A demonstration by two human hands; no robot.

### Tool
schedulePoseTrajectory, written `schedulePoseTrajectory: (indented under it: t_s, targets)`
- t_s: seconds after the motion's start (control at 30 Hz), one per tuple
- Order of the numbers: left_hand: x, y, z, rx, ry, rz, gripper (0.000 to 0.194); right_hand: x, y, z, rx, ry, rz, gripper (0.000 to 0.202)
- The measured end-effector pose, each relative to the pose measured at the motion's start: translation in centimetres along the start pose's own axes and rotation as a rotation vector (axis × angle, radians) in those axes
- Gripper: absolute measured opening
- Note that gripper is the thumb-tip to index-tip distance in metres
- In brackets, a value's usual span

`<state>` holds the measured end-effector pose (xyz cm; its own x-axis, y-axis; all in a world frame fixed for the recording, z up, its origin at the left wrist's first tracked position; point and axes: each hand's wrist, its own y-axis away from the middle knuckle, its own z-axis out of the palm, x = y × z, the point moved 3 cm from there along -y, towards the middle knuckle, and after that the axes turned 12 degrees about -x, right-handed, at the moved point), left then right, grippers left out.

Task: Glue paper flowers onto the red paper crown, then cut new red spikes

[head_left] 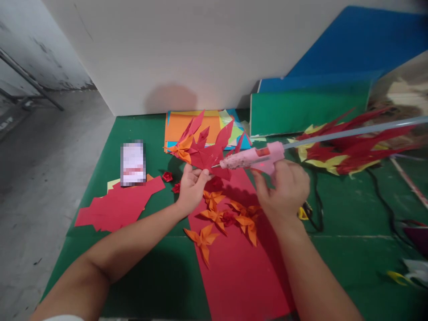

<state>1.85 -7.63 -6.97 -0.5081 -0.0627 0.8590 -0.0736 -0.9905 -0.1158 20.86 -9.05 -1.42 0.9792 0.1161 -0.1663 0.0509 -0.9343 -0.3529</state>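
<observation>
My left hand (194, 187) pinches the lower edge of a red paper cutout (209, 154) with pointed, leaf-like tips. An orange folded paper flower (182, 149) sits at the cutout's left side. My right hand (284, 191) grips a pink hot glue gun (252, 158), a long translucent glue stick (354, 132) sticking out of its back. The gun's nozzle points left and is at the cutout, close to my left fingertips; whether it touches the paper I cannot tell. Below, several orange folded flowers (203, 240) and a red paper rose (229, 217) lie on a red sheet (244, 276).
Red paper scraps (113, 207) and a phone (133, 165), its screen blurred, lie on the left of the green table (150, 272). Coloured sheets (192, 127) are stacked behind. At right are red and yellow paper shapes (347, 147), a black cord (384, 205) and a green board (307, 111).
</observation>
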Motion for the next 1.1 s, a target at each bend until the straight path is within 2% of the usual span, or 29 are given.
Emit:
schedulePoseTrajectory:
  t_s: [0.17, 0.43, 0.6, 0.83, 0.97, 1.1]
  targets:
    - [-0.1, -0.1, 0.1, -0.006, 0.028, 0.003, 0.045, 0.1, 0.1, -0.2, 0.046, -0.004, -0.012, 0.041]
    - [0.0, 0.0, 0.2, -0.03, 0.006, -0.017, 0.047, 0.2, 0.1, -1.2, 0.095, -0.02, 0.053, 0.043]
    - [0.0, 0.0, 0.3, -0.023, 0.012, -0.027, 0.049, 0.1, 0.2, -0.3, 0.081, -0.015, -0.014, 0.039]
    - [0.2, 0.2, 0.6, -0.023, -0.002, -0.058, 0.059, 1.2, 0.6, 0.5, 0.343, -0.039, -0.136, 0.029]
    - [0.3, 0.2, 0.8, -0.029, 0.001, -0.076, 0.062, 1.5, 0.6, 0.0, 0.333, -0.055, -0.066, 0.028]
    - [0.3, 0.3, 0.9, -0.038, -0.004, -0.088, 0.063, 1.6, 0.7, -0.5, 0.338, -0.067, -0.06, 0.027]
